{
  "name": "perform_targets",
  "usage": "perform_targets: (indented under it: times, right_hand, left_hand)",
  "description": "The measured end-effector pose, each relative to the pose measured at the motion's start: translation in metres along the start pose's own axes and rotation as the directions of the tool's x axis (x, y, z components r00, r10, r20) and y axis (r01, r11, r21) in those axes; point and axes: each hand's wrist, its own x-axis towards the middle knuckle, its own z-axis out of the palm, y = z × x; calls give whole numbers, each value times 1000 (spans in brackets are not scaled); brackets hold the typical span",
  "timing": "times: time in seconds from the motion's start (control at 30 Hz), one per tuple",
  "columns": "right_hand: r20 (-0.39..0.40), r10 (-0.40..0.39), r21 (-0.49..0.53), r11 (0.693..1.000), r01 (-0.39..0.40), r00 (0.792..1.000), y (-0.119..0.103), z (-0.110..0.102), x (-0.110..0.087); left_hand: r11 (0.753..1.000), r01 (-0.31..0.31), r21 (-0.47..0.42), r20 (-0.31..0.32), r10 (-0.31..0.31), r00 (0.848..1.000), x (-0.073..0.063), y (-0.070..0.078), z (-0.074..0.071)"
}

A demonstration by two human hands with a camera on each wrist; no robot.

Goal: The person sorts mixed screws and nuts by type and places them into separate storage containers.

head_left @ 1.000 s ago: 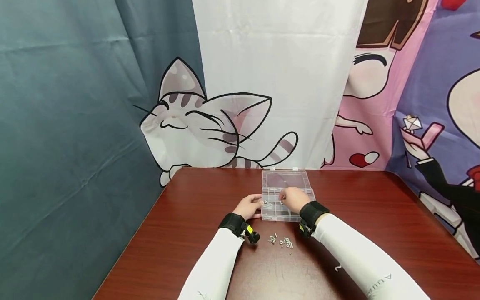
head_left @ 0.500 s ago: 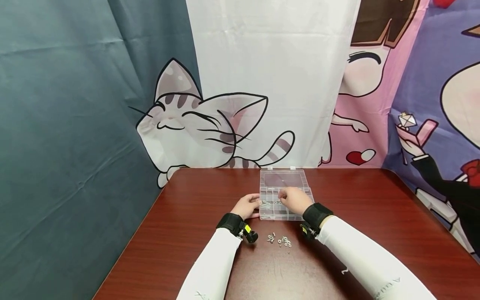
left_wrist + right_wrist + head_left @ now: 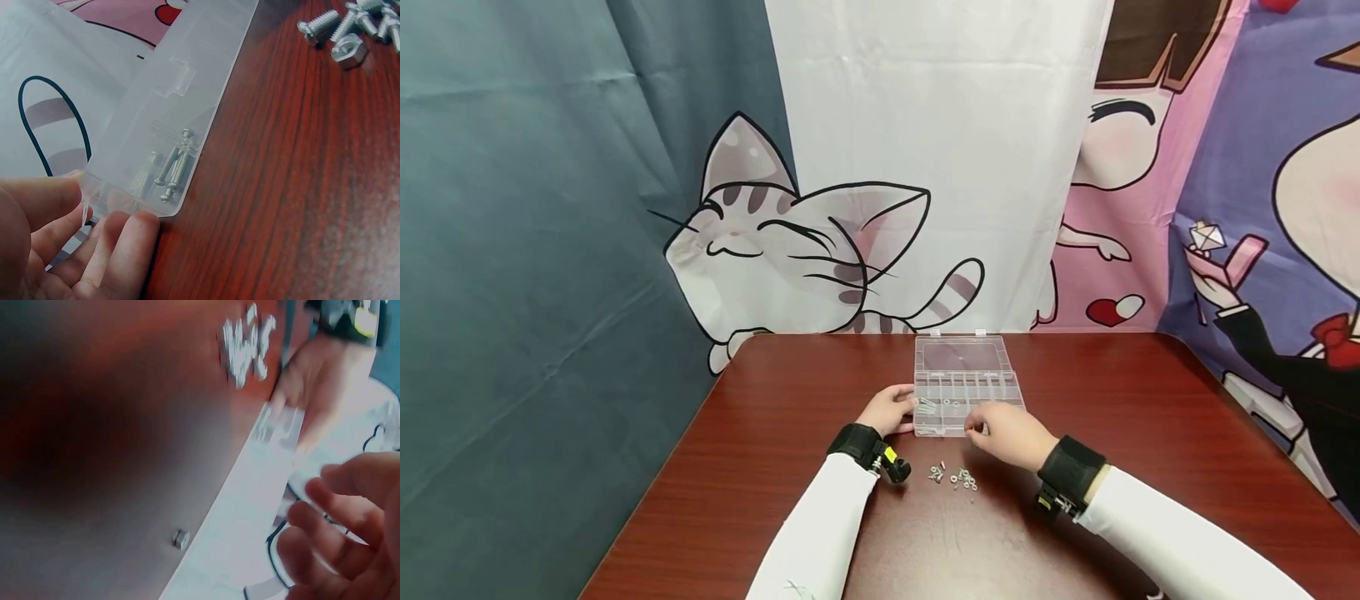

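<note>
A clear plastic compartment box (image 3: 940, 432) stands on the table, its lid (image 3: 966, 357) folded back. My left hand (image 3: 886, 410) grips the box's left end; in the left wrist view the thumb lies at one edge and the fingers against the wall. Inside, long screws (image 3: 175, 165) lie in one compartment and a couple of ring-like pieces (image 3: 951, 403) in another. My right hand (image 3: 1009, 435) hovers at the box's front right part, fingers loosely bent, nothing seen between them. In front of the box lie loose screws (image 3: 319, 25) and nuts (image 3: 349, 51).
The loose hardware forms two small groups, with screws (image 3: 937, 473) at left and ring-like pieces (image 3: 966, 481) at right. One lone nut (image 3: 180, 539) shows near the box wall in the right wrist view. A printed curtain (image 3: 985, 150) hangs behind the brown table (image 3: 820, 358).
My right hand has withdrawn from over the compartments toward the front right, its fingers loosening. The left hand keeps its grip on the box. The head view has shifted slightly.
</note>
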Motion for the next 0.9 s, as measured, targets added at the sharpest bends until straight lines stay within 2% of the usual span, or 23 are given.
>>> perform_targets:
  times: [0.27,0.63,0.9]
  right_hand:
    - [120,-15,-29,999,18,993,-21,2,-22]
    - [106,-96,-31,995,100,990,-25,12,-20]
    - [89,-94,-13,995,96,992,-24,18,-19]
  left_hand:
    - [1000,3,-9,13,-3,1000,-5,5,-1]
    - [1000,-1,-14,9,1,1000,-4,4,0]
    - [1000,0,-7,-1,0,1000,-4,3,1]
